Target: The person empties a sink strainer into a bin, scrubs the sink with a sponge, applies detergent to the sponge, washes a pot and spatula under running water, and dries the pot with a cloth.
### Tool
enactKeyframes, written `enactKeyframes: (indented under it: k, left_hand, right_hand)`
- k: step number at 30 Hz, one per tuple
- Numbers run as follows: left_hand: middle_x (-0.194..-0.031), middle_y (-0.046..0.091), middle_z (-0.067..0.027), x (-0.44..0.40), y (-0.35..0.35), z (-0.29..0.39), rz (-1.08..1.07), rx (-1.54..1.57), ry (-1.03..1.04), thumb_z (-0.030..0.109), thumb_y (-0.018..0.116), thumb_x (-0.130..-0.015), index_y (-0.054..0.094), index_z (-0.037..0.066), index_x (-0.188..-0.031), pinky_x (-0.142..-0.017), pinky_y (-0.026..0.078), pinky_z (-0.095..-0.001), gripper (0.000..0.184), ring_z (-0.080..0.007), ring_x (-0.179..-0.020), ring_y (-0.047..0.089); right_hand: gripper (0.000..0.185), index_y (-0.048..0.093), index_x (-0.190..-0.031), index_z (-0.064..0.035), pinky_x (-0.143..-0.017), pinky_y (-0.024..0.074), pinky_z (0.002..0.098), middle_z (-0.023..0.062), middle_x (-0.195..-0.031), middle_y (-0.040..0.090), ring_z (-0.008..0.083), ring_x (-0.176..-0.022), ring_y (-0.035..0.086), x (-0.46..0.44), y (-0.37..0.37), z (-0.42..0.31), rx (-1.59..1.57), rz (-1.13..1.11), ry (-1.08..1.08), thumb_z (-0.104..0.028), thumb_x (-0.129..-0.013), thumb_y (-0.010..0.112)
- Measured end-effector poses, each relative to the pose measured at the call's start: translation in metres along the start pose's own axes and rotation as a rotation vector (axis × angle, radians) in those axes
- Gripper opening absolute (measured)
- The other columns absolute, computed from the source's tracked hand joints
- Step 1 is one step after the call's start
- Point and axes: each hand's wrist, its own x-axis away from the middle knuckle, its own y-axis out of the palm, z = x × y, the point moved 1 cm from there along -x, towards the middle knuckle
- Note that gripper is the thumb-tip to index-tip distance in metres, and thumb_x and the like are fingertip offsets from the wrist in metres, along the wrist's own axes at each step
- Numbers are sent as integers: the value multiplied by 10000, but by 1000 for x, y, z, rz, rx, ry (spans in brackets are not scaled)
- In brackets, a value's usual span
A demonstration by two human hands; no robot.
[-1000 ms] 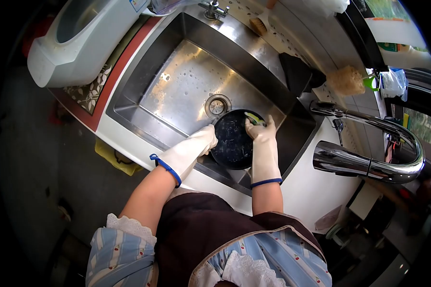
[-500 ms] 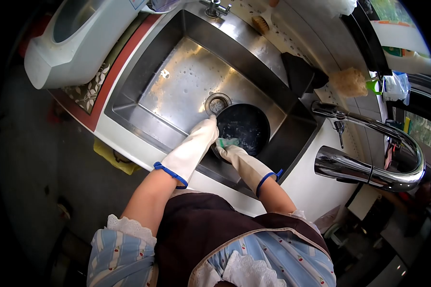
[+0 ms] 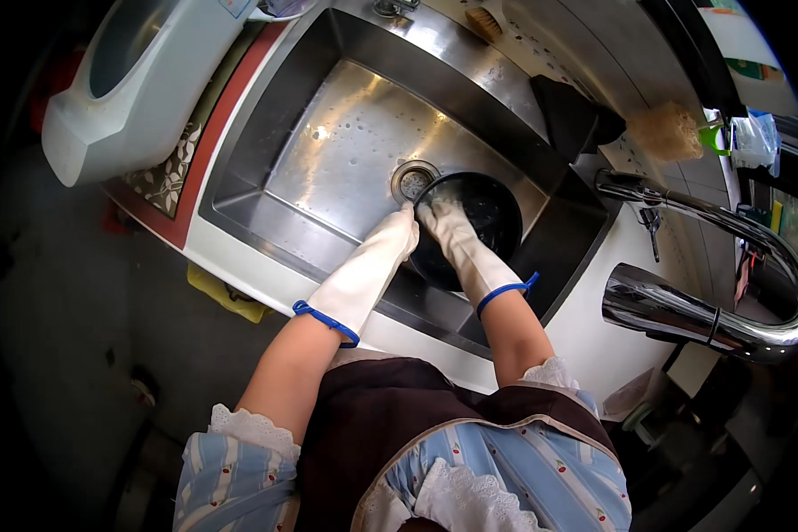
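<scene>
A round black pan (image 3: 496,211) rests tilted in the steel sink (image 3: 328,151), beside the drain. My left hand (image 3: 397,232), in a long white rubber glove with a blue cuff band, is closed on the pan's left rim. My right hand (image 3: 445,222), gloved the same way, reaches inside the pan, its fingers pressed against the inner surface near the upper left wall. The green scrubbing pad seen in that hand a moment earlier is hidden under the glove now. Wet, soapy streaks show on the pan's dark inside.
The drain (image 3: 414,182) lies just left of the pan. A chrome faucet (image 3: 718,257) arches over the right counter. A black cloth (image 3: 566,115), a brush (image 3: 483,24) and a loofah (image 3: 667,131) are along the back. A light grey appliance (image 3: 124,106) stands at left.
My right hand has moved from the pan's near side up to its upper left inside, and the green pad has gone out of sight. My left hand keeps hold of the rim.
</scene>
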Motion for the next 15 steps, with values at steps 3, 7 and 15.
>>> enactKeyframes:
  k: [3, 7, 15]
  left_hand:
    - [-1085, 582, -4, -9, -1, -3, -8, -5, 9, 392, 499, -940, 550, 66, -1140, -814, 464, -291, 386, -122, -984, 528]
    - [-1057, 579, 20, -33, -11, -3, -20, 6, 10, 381, 504, -943, 547, 76, -1131, -777, 473, -282, 361, -95, -952, 521]
    - [-1000, 564, 46, 37, 18, 5, 106, -380, 20, 372, 506, -950, 543, 73, -1111, -682, 478, -248, 342, -55, -892, 504]
  right_hand:
    - [367, 536, -1234, -124, -931, 447, 379, 156, -1179, 580, 326, -1106, 543, 28, 12, -16, 193, 44, -142, -118, -898, 391]
    - [400, 497, -1296, -135, -984, 392, 367, 157, -1260, 532, 318, -1180, 486, 44, 47, -21, 295, -85, -217, -201, -916, 389]
    - [606, 442, -1350, -73, -1122, 228, 428, 182, -1437, 358, 333, -1350, 306, 53, 47, 30, -216, -57, 512, -433, -867, 503]
